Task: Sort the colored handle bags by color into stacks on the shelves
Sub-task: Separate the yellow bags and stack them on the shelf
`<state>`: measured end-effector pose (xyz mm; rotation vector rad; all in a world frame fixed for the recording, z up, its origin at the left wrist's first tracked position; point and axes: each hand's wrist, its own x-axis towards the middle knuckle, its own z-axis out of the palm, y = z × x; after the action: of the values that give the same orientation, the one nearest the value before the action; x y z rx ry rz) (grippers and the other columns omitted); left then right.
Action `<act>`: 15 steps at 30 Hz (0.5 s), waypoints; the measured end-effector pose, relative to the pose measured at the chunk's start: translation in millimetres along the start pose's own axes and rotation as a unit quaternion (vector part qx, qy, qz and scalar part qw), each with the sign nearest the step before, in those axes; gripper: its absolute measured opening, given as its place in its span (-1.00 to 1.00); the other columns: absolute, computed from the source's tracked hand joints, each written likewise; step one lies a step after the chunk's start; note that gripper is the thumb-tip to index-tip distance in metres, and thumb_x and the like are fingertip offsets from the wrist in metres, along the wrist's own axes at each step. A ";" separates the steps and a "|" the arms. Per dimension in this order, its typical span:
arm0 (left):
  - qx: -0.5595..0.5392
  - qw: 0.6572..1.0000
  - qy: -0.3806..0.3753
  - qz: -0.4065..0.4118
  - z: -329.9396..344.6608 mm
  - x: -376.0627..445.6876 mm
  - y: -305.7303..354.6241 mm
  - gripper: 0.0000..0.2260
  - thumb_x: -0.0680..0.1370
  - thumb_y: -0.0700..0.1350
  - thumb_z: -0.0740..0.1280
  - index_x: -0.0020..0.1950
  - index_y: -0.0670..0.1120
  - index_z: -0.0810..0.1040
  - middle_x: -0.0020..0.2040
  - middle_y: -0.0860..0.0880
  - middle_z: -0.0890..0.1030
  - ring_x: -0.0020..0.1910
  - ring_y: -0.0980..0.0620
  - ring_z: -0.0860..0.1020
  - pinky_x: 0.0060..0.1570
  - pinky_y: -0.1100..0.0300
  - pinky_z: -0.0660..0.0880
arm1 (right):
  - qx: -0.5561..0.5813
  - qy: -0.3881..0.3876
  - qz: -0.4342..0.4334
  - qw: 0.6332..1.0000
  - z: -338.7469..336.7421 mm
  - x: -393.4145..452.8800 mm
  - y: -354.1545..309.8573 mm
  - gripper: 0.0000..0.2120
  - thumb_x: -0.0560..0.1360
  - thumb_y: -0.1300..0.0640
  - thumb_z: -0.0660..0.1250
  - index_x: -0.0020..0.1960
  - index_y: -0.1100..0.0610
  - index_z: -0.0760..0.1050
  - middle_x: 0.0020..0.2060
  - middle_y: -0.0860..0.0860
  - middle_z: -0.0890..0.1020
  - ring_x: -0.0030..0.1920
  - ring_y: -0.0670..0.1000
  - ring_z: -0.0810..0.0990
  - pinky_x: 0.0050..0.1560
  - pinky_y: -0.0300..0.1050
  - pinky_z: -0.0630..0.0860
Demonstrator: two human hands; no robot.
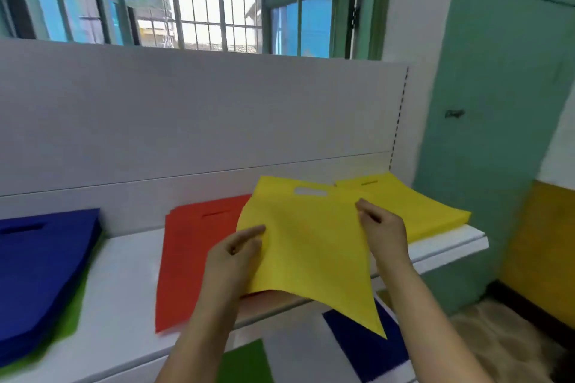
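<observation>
A yellow handle bag (pixel 308 242) hangs in the air above the white shelf (pixel 124 264), its cut-out handle turned away from me. My left hand (pixel 236 255) pinches its left edge and my right hand (pixel 382 227) pinches its right edge. Behind the held bag, at the shelf's right end, lies a yellow stack (pixel 429 211). A red stack (pixel 193 252) lies in the middle, partly hidden by my left hand and the bag. On the left a blue stack (pixel 43 267) rests over a green bag (pixel 71 317).
A white back panel (pixel 186 115) rises behind the shelf, with a barred window (pixel 199 0) above it. Below the shelf's front edge, a green bag (pixel 245 364) and a blue bag (pixel 370 348) lie on a lower level. A green wall (pixel 497 102) stands to the right.
</observation>
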<state>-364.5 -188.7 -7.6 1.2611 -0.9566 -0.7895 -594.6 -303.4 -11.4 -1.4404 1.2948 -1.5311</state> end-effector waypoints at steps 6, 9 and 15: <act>0.126 0.991 -0.001 0.046 138.6 23.1 -26.9 -0.62 0.52 -0.27 0.38 0.24 0.11 0.55 0.14 -0.04 0.55 0.01 0.03 0.52 -0.12 0.20 0.41 | -0.044 -0.011 0.042 0.998 -107.9 90.9 58.4 -0.67 0.57 0.37 0.21 0.27 0.18 0.55 0.37 0.01 0.47 0.31 -0.07 0.44 0.24 -0.27 0.33; 0.152 0.988 -0.006 0.001 188.7 34.4 -39.7 -0.46 0.53 -0.20 0.39 0.47 0.05 0.34 0.22 -0.12 0.50 0.06 -0.02 0.49 0.00 0.13 0.41 | -0.085 -0.012 0.054 0.995 -140.1 130.5 76.6 -0.61 0.54 0.37 0.23 0.30 0.09 0.54 0.40 0.04 0.44 0.35 0.01 0.43 0.33 -0.11 0.38; 0.180 0.983 -0.006 -0.032 251.4 74.5 -54.6 -0.79 0.64 -0.07 0.23 0.16 -0.14 0.58 0.01 -0.07 0.64 -0.09 -0.03 0.58 -0.20 0.17 0.44 | -0.063 -0.017 0.090 0.994 -160.2 198.7 98.2 -0.61 0.52 0.38 0.21 0.24 0.09 0.58 0.15 0.06 0.57 -0.08 -0.02 0.56 -0.18 -0.24 0.49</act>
<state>-561.6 -367.2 -40.0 1.6081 -1.1069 -0.6922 -800.8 -482.5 -25.4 -1.3783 1.4804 -1.3224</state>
